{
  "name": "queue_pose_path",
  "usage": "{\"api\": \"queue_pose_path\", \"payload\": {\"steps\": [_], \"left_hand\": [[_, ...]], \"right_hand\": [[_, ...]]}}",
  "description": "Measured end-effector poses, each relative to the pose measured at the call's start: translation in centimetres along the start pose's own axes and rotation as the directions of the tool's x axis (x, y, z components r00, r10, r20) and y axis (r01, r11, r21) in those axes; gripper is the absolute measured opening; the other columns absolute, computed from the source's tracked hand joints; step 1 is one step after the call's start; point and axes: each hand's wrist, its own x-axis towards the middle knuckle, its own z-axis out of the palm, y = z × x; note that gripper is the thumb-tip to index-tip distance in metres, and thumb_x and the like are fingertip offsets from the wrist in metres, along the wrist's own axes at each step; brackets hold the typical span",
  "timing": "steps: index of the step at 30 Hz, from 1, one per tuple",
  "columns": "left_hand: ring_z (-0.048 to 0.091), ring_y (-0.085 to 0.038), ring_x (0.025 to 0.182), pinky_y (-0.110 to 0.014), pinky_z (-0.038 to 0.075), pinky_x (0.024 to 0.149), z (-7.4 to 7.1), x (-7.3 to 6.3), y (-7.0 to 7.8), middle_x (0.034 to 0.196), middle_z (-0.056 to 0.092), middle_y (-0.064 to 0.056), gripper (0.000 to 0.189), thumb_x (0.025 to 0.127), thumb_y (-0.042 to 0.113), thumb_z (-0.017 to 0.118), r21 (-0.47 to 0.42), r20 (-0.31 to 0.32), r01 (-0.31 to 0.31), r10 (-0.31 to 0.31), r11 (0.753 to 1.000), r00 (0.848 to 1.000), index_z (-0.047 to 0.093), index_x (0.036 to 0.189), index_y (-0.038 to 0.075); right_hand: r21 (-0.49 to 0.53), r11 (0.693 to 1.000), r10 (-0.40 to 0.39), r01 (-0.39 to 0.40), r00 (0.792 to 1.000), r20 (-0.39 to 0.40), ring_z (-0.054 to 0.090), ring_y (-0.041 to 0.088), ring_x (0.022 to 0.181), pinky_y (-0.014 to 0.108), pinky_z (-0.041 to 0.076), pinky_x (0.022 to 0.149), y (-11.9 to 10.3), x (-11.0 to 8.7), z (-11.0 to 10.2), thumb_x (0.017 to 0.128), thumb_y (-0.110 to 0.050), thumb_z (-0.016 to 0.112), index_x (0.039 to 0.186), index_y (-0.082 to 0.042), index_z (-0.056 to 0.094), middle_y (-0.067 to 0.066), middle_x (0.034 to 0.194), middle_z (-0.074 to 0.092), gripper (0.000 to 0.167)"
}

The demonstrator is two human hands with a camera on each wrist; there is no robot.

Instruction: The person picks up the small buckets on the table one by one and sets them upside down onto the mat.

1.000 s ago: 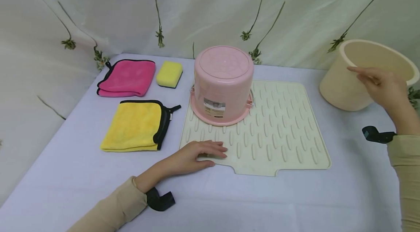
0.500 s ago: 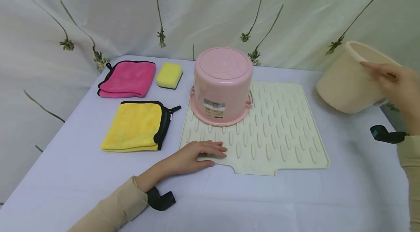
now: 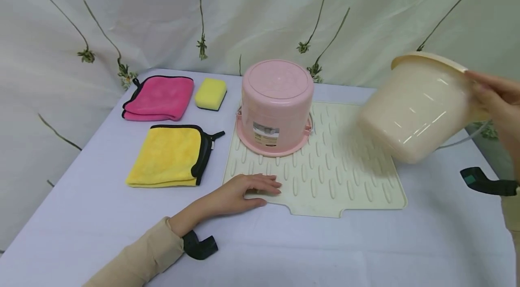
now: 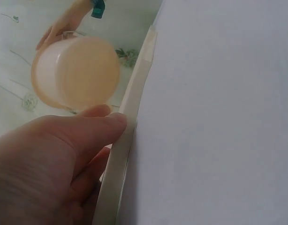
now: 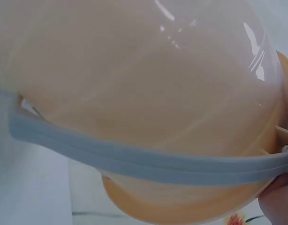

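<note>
Cream bucket [image 3: 410, 113] aslant, right hand [image 3: 500, 104] at its rim

A glossy cream plastic bucket [image 3: 414, 108] with a flared rim and a curved grey handle [image 5: 148, 164] is held off the table [image 3: 455, 237] by the right hand [image 3: 501, 104], which grips it at the rim; it tilts with its base pointing down and to the left, overlapping the mat's right side in the head view. The pale cream rectangular mat [image 3: 337, 174], patterned with raised oval ridges, lies flat, its near-left edge under the left hand [image 3: 239, 194].
</note>
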Motion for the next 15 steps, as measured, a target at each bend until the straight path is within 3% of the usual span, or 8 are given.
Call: {"api": "queue_pose_path", "payload": {"steps": [3, 5, 8, 12, 15], "left_hand": [[0.037, -0.010, 0.128, -0.032, 0.033, 0.102, 0.0, 0.0, 0.0, 0.129, 0.054, 0.007, 0.039, 0.085, 0.006, 0.068, -0.019, -0.007, 0.024, -0.024, 1.000, 1.000, 0.063, 0.123, 0.012], [0.038, -0.008, 0.127, -0.030, 0.033, 0.102, 0.1, 0.0, 0.1, 0.132, 0.052, 0.009, 0.045, 0.085, 0.011, 0.070, -0.043, -0.018, 0.048, -0.049, 0.998, 0.999, 0.058, 0.129, 0.013], [0.037, -0.007, 0.128, -0.029, 0.032, 0.103, 0.1, 0.2, 0.7, 0.139, 0.044, 0.009, 0.064, 0.083, 0.018, 0.073, -0.106, -0.051, 0.071, -0.077, 0.992, 0.996, 0.044, 0.140, 0.017], [0.030, -0.017, 0.134, -0.034, 0.026, 0.106, 0.1, 1.5, 2.2, 0.151, 0.026, 0.001, 0.096, 0.078, 0.013, 0.078, -0.263, -0.107, 0.017, -0.046, 0.965, 0.993, 0.016, 0.151, 0.024], [0.023, -0.027, 0.136, -0.041, 0.024, 0.107, 0.5, 3.1, 3.2, 0.154, 0.011, -0.005, 0.117, 0.073, 0.001, 0.079, -0.372, -0.134, -0.065, 0.015, 0.926, 0.991, -0.003, 0.151, 0.027]], "right_hand": [[0.043, 0.999, -0.020, 0.022, 0.998, -0.056, 0.055, 0.011, 0.103, 0.013, 0.040, 0.088, -1.2, -1.0, 0.5, 0.095, -0.009, 0.050, 0.123, 0.000, 0.060, 0.001, 0.124, 0.059, 0.030], [0.137, 0.990, -0.006, 0.018, 0.996, -0.084, 0.054, 0.013, 0.102, 0.013, 0.039, 0.089, -1.9, -1.8, 0.9, 0.095, -0.007, 0.050, 0.121, 0.001, 0.061, 0.001, 0.121, 0.060, 0.029], [0.311, 0.950, 0.006, 0.027, 0.995, -0.104, 0.053, 0.017, 0.103, 0.013, 0.040, 0.088, -2.7, -3.1, 1.6, 0.094, -0.003, 0.052, 0.117, 0.007, 0.061, 0.006, 0.116, 0.060, 0.027], [0.534, 0.834, -0.094, 0.138, 0.990, -0.109, 0.056, 0.026, 0.100, 0.020, 0.045, 0.085, -3.5, -4.3, 2.8, 0.091, 0.005, 0.054, 0.108, 0.019, 0.059, 0.017, 0.112, 0.061, 0.023], [0.673, 0.711, -0.219, 0.205, 0.974, -0.065, 0.058, 0.030, 0.097, 0.025, 0.048, 0.083, -4.0, -5.1, 3.6, 0.089, 0.013, 0.052, 0.103, 0.024, 0.057, 0.022, 0.107, 0.063, 0.019]]}}
